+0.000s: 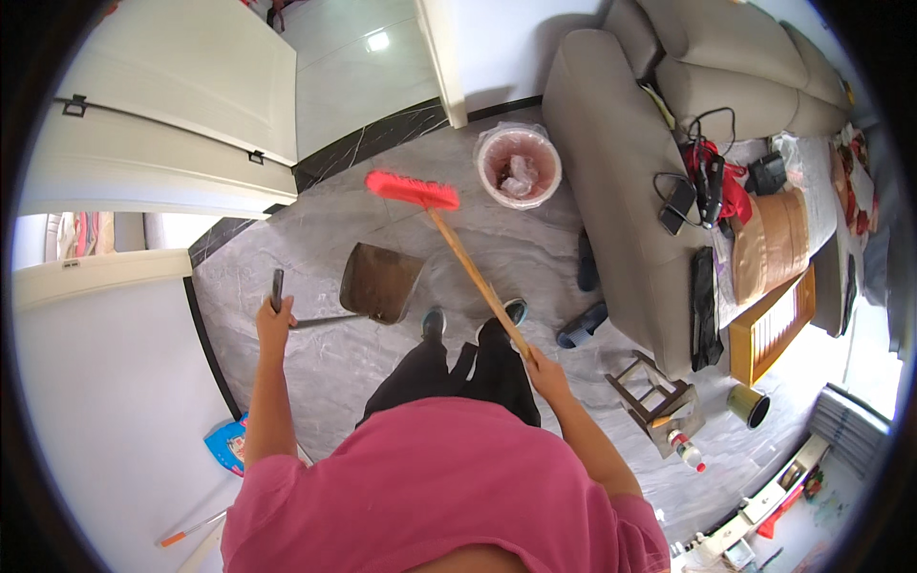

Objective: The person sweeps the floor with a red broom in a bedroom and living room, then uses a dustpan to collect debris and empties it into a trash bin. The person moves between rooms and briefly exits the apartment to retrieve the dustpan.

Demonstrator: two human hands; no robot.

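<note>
In my left hand is the dark handle of a long-handled dustpan. Its brown, dirt-stained pan is out to the right of that hand, over the grey marbled floor. My right hand grips the wooden stick of a broom near its lower end in the picture. The broom's red bristled head points away from me, beyond the dustpan. A pink waste bin with a clear plastic liner stands to the right of the broom head, with crumpled plastic inside.
A grey sofa fills the right side, with cables, bags and a tan cushion on it. Blue slippers lie beside it. A small wooden stool, a plastic bottle and a small bin are at lower right. White doors stand at left.
</note>
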